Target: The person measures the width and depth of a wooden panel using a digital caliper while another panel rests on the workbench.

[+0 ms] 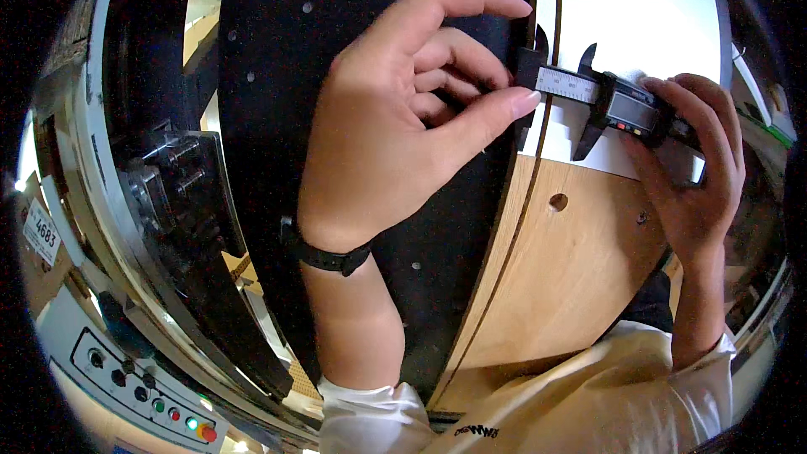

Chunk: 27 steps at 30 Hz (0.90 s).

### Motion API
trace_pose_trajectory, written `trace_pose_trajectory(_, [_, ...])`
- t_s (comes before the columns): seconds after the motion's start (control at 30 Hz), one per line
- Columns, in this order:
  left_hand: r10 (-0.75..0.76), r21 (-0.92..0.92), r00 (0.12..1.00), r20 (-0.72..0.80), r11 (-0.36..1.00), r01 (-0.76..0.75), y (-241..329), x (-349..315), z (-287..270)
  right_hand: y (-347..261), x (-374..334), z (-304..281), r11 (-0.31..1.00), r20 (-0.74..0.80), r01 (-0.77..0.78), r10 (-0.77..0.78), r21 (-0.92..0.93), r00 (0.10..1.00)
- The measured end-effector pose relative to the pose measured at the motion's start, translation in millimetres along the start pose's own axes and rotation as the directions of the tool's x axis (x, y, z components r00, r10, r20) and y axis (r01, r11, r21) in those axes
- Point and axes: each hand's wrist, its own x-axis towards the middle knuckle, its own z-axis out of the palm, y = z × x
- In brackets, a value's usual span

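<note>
A black digital caliper [632,111] lies across a white sheet or panel [651,13] and the dark groove [532,189] running along its left side. My left hand [403,109] pinches the fixed-jaw end between thumb and curled fingers, its index finger stretched out above. Round the right end of the caliper, by the display housing, my right hand [706,147] is closed. The caliper's jaws are apart, with part of the metal scale showing between them. Below the white surface is a bare wooden panel [580,244] with a round hole [557,202].
A black machine bed [353,311] with small round studs or holes stretches left of the panel. Metal clamp-like fittings [181,172] sit further left. A control panel [143,387] with several knobs, lit buttons and a red knob stands at lower left.
</note>
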Motion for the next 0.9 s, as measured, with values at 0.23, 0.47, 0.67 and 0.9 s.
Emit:
trace_pose_trajectory(0.23, [-0.002,0.060,1.000,0.007,0.998,0.001,6.4,4.5,2.3,6.5,-4.5,5.2,0.999,-0.033,0.030,-0.031,-0.045,0.999])
trace_pose_trajectory(0.47, [-0.011,-0.034,1.000,-0.016,0.999,0.010,8.4,1.5,4.6,-1.7,-14.7,5.8,0.982,-0.068,-0.113,0.104,-0.149,0.992])
trace_pose_trajectory(0.67, [-0.076,0.451,0.996,-0.035,0.889,0.084,25.4,-12.5,7.2,-1.1,-10.5,17.0,0.994,-0.110,-0.105,0.108,0.040,0.988])
trace_pose_trajectory(0.9, [-0.019,0.668,0.940,-0.340,0.699,0.256,27.3,-65.1,60.0,-2.5,-6.8,18.4,0.995,-0.123,-0.086,0.091,0.040,0.988])
